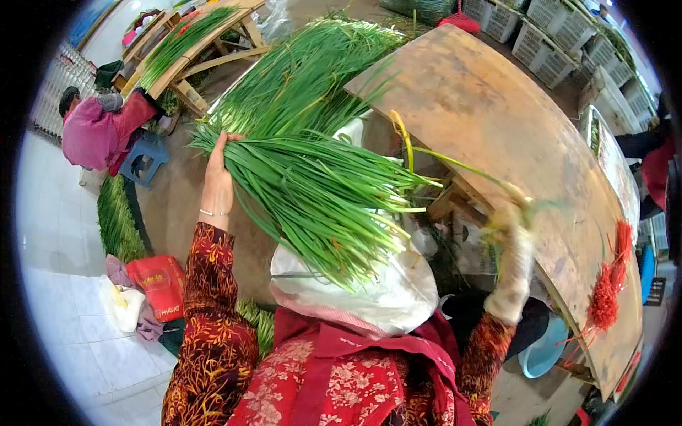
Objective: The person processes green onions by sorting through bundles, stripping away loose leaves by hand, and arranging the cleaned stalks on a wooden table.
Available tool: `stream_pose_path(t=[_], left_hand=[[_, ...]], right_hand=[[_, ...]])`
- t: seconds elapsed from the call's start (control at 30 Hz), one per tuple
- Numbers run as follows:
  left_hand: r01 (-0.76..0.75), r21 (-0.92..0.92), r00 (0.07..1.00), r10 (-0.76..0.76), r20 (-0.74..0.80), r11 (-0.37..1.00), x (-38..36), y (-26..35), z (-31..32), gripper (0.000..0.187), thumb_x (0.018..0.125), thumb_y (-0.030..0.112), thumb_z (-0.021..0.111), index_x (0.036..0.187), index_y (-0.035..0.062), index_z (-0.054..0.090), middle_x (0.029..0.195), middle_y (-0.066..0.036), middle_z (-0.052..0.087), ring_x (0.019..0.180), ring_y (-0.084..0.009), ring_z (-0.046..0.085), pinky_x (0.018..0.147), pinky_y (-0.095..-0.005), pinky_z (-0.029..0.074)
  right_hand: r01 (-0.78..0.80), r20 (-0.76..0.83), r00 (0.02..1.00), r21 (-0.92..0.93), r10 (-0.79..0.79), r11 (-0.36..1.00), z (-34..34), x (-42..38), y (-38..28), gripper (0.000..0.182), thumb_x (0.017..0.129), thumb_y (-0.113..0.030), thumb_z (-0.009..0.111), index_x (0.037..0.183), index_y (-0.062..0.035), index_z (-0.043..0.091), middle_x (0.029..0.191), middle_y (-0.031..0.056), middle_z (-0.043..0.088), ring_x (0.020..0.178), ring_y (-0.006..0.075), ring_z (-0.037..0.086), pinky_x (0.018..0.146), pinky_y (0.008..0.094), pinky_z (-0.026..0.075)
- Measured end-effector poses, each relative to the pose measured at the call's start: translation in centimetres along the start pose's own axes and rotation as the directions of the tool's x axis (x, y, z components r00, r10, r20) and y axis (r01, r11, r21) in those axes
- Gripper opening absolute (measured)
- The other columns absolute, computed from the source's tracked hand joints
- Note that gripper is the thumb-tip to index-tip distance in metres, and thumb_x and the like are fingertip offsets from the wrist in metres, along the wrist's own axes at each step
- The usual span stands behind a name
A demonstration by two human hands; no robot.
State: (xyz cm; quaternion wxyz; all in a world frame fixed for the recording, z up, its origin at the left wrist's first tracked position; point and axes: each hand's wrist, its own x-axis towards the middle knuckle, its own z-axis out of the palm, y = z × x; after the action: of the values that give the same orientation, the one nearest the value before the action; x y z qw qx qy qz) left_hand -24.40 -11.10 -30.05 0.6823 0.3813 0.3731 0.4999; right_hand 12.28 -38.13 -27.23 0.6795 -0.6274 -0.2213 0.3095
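Note:
My left hand (pixel 218 174) is closed around a large bunch of garlic chives (pixel 320 192) near its leafy end. The pale stem ends fan out to the right, over a white cloth (pixel 355 287) on my lap. My right hand (pixel 513 227), smeared by motion, is near the wooden table's edge. Yellowish chive leaves (pixel 524 199) blur together with its fingers and appear gripped there. One long yellow-green leaf stretches from near the bunch toward that hand. Beyond the bunch lies a big pile of chives (pixel 305 71).
A wooden table (pixel 490 92) is at my right, with red ties (pixel 607 284) on it. A blue basin (pixel 543 351) sits under its edge. Left are a red bag (pixel 158 287), a blue stool (pixel 144 160) and a seated person (pixel 99 131). Plastic crates (pixel 543 46) stand far right.

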Motion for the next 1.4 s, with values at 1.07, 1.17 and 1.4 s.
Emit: stream_pose_path(t=[1.07,1.17,1.4], left_hand=[[-0.144,-0.043,0.981,0.137,-0.139,0.989,-2.7,3.1,5.6,0.012,0.089,0.020,0.052,0.090,0.0077,0.049,0.081,0.000,0.051,0.077,-0.0100,0.053,0.072,-0.0234,0.045],[-0.018,-0.435,0.993,0.068,0.100,0.900,-0.4,3.5,3.3,0.012,0.089,0.019,0.051,0.088,0.0079,0.047,0.082,0.000,0.049,0.078,-0.0093,0.051,0.072,-0.0228,0.043],[-0.137,0.080,0.967,0.151,-0.203,0.987,-3.8,2.6,7.4,0.012,0.091,0.020,0.048,0.087,0.0089,0.047,0.082,0.001,0.048,0.078,-0.0086,0.049,0.073,-0.0229,0.042]], right_hand=[[-0.364,0.468,0.865,0.334,0.183,0.869,8.0,4.2,4.4,0.029,0.086,-0.036,0.050,0.066,-0.0169,0.043,0.057,-0.0089,0.034,0.048,0.0022,0.026,0.044,0.0210,0.018],[-0.201,-0.003,0.977,0.332,0.213,0.922,4.6,1.9,1.9,0.034,0.087,-0.037,0.050,0.062,-0.0175,0.037,0.053,-0.0100,0.026,0.045,0.0035,0.022,0.045,0.0193,0.019],[-0.405,0.318,0.831,-0.217,0.457,0.888,3.3,1.5,9.3,0.044,0.085,-0.036,0.051,0.116,-0.0048,0.053,0.105,0.0058,0.061,0.082,0.0124,0.052,0.073,0.0253,0.041]])
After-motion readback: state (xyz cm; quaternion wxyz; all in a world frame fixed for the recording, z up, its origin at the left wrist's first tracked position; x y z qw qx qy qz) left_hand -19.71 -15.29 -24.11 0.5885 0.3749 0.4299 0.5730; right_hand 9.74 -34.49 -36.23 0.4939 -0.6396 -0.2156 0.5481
